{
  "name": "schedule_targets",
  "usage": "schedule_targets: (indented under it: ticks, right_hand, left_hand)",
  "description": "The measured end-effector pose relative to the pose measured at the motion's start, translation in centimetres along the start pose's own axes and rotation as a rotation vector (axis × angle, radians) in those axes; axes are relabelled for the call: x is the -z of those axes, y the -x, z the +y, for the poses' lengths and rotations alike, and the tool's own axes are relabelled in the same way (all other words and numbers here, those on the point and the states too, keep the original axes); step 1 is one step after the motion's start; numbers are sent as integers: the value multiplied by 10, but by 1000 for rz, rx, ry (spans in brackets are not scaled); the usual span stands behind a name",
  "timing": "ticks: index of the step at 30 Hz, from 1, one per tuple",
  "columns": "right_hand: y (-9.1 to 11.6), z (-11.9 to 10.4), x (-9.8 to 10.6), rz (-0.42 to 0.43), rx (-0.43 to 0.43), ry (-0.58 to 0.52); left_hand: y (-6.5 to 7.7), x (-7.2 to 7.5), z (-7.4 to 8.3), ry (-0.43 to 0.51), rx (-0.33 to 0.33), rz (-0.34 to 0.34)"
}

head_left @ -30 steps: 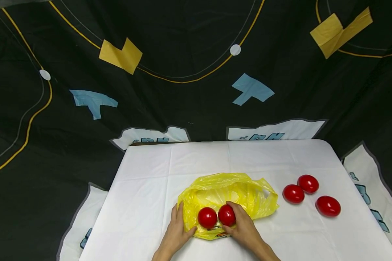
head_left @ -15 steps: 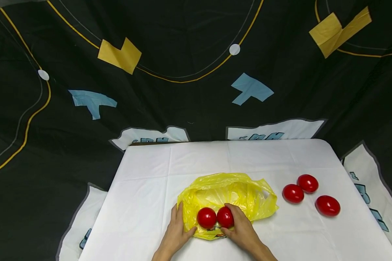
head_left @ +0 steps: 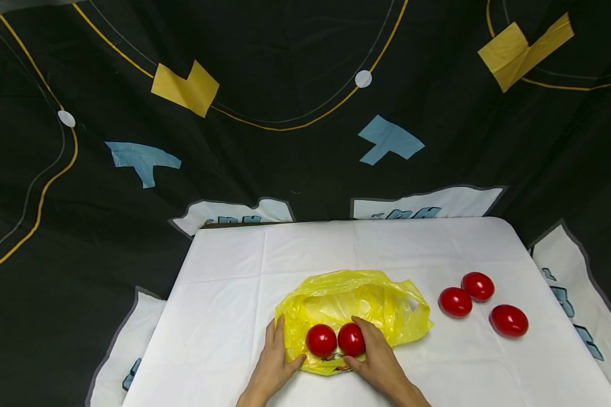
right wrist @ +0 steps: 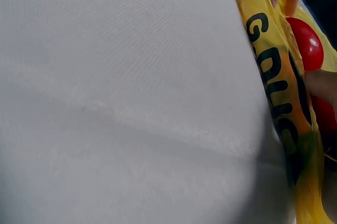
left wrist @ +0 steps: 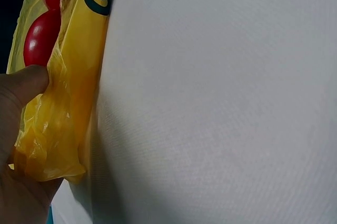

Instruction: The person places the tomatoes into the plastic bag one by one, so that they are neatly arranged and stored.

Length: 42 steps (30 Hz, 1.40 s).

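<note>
A yellow plastic bag (head_left: pixel 356 282) lies on the white-covered table with its mouth spread open. Two glossy red eggs sit at its near side, one left egg (head_left: pixel 321 341) and one right egg (head_left: pixel 352 339), almost touching. My right hand (head_left: pixel 379 359) holds the right egg between thumb and fingers. At the bag's left end, my left hand (head_left: pixel 272 362) grips the plastic, the thumb (left wrist: pixel 31 81) over its edge close to the left egg. Dark lettering (right wrist: pixel 276 71) shows on the bag's near side in the right wrist view.
Three more red eggs lie to the right: a near one (head_left: pixel 509 320), a left one (head_left: pixel 455 302) and a far one (head_left: pixel 478 286). Behind the table (head_left: pixel 224 254) hangs a black cloth (head_left: pixel 295 164) with yellow and blue patches.
The right hand has shifted the right egg slightly left, closer to the left egg. The left hand stays at the bag's edge. The whole head view has drifted a little left.
</note>
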State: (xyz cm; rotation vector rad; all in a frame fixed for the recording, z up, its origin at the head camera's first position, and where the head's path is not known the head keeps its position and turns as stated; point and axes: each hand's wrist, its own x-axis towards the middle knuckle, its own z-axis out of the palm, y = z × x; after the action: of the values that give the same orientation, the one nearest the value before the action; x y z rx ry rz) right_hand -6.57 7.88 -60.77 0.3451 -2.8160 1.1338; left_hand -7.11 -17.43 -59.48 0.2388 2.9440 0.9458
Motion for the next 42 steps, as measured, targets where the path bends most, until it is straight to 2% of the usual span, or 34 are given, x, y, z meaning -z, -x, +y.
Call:
schedule_targets:
  ticks: [8,16,24,29,33,42]
  right_hand:
    - [4,-2,19,-6,-36,-15]
    - [15,5,48,47,-59,-23]
    - [27,23,82,161,-57,59]
    - [35,47,108,278,-63,137]
    - [44,69,130,345,-142,194]
    - [57,106,172,344,-387,287]
  left_hand:
    - [0,0,-2,9,-13,6]
    - [1,1,-3,3,-10,3]
    - [1,0,-3,5,-3,-2]
    - [2,1,-2,15,-1,2]
    - [2,1,-1,18,-10,11]
    - [1,0,-1,11,-9,13]
